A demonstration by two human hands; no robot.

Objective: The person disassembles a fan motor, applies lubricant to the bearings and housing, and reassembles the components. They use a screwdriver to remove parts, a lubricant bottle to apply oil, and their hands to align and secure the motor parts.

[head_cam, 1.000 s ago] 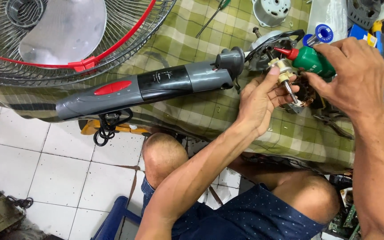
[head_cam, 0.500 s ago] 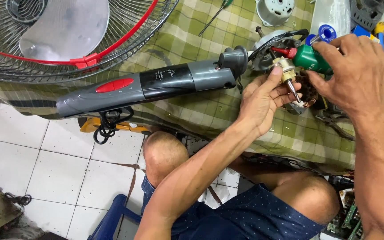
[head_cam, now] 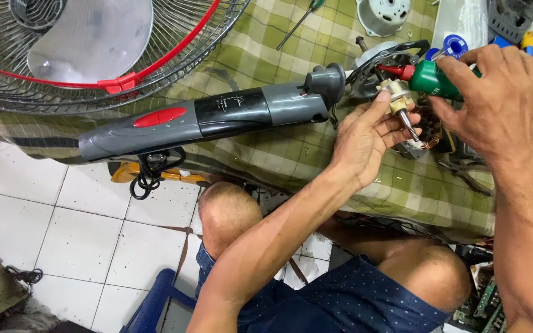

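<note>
A small motor part (head_cam: 400, 106), cream-coloured with a threaded metal shaft pointing down and to the right, is being pinched between the thumb and fingertips of the left hand (head_cam: 365, 139). The part is held just above the table edge, over the green checked cloth (head_cam: 291, 154). A green bottle (head_cam: 440, 79) with a red nozzle is gripped in the right hand (head_cam: 501, 105), fingers wrapped round it, and its tip is aimed at the top of the part, touching it or very nearly so; which cannot be told.

Beneath the two hands, copper windings (head_cam: 427, 132) are seen on the cloth, partly hidden by the fingers. Just left of the hands, a grey and black fan body (head_cam: 217, 117) with a red button is lying on its side across the cloth, its neck end close to the left hand. A wire fan guard (head_cam: 174, 55) with a red rim lies at the top left. A screwdriver (head_cam: 297, 21) and a silver motor housing (head_cam: 382, 13) are lying farther up the table. Bare knees and a white tiled floor (head_cam: 81, 228) are seen below.
</note>
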